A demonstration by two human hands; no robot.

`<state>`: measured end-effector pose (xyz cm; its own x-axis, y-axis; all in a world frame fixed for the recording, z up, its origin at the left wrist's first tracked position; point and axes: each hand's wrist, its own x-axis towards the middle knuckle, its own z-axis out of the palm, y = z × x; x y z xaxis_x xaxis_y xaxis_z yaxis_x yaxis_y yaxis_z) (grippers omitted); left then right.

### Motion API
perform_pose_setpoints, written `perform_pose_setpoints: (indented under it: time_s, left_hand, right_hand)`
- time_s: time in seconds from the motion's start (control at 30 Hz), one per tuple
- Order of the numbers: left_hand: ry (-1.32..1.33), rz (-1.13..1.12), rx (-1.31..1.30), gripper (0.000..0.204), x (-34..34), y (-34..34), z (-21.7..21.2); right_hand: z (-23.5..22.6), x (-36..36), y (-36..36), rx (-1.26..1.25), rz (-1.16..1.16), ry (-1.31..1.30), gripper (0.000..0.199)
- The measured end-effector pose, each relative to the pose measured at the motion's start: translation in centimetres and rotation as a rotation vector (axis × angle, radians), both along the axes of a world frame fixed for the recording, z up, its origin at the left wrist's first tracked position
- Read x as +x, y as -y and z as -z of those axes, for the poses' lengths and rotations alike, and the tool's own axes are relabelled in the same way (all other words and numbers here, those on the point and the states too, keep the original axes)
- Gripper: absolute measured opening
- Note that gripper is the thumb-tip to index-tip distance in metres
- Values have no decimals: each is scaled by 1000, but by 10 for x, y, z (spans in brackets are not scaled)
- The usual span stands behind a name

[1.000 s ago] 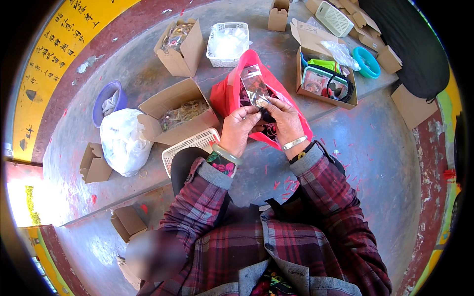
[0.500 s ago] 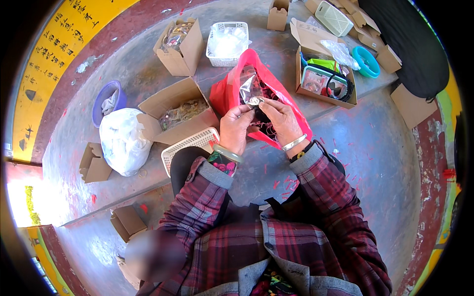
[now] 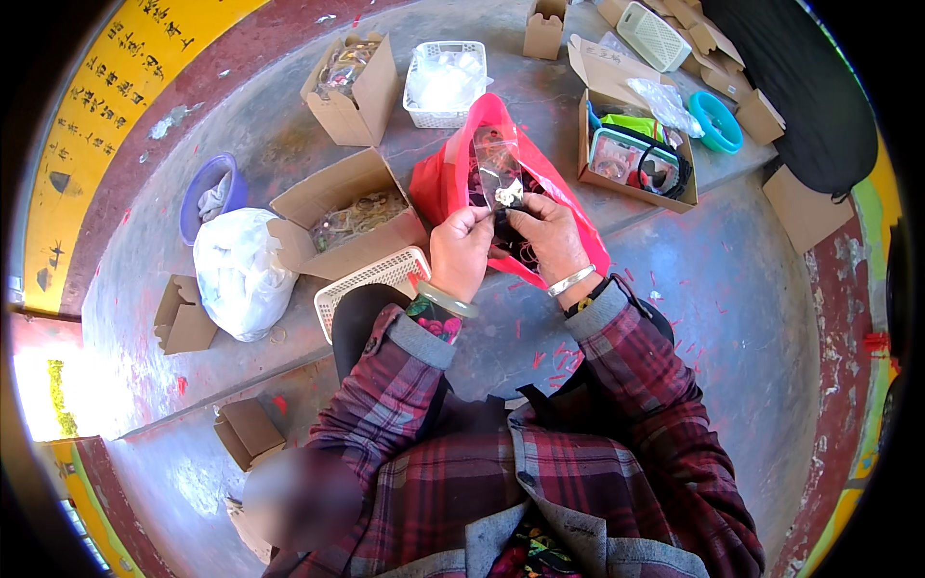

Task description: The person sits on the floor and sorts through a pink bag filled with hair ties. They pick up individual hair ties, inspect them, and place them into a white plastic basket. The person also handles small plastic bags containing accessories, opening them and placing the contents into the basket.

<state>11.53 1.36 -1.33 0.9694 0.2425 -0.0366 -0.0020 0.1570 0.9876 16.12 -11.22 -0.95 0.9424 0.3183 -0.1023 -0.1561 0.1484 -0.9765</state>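
A small clear plastic bag (image 3: 495, 162) stands up between my hands, over the mouth of a red bag (image 3: 445, 178). My left hand (image 3: 459, 252) is closed, pinching the plastic bag's lower edge between thumb and fingers. In the closed fingers of my right hand (image 3: 557, 243) is a small dark piece with a pale gold ornament (image 3: 509, 194), right at the plastic bag's opening. Whether the ornament is inside the plastic or just in front of it, I cannot tell. Dark and reddish strands show inside the red bag, partly hidden by my hands.
To the left are an open carton of small bagged items (image 3: 358, 220), a cream basket (image 3: 371, 272) and a stuffed white plastic bag (image 3: 243, 275). Beyond stands a white basket of clear bags (image 3: 445, 85). A carton holding a clear-lidded case (image 3: 631, 159) is at right.
The plastic bag has become more upright and its opening faces my right hand. My right fingers have turned downward with the ornament, and my left fingers have shifted slightly on the bag.
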Motion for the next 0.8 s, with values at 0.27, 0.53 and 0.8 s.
perform_pose_setpoints:
  time_s: [0.27,0.53,0.8]
  left_hand:
    - [101,-2,186,13,-2,6,7]
    - [-46,-9,-124,14,3,2,9]
    - [-19,-21,-126,13,3,1,6]
  right_hand:
    - [6,0,0,32,72,17,15]
    - [-4,-1,1,-23,-17,5,20]
    - [0,2,0,-112,-84,49,28]
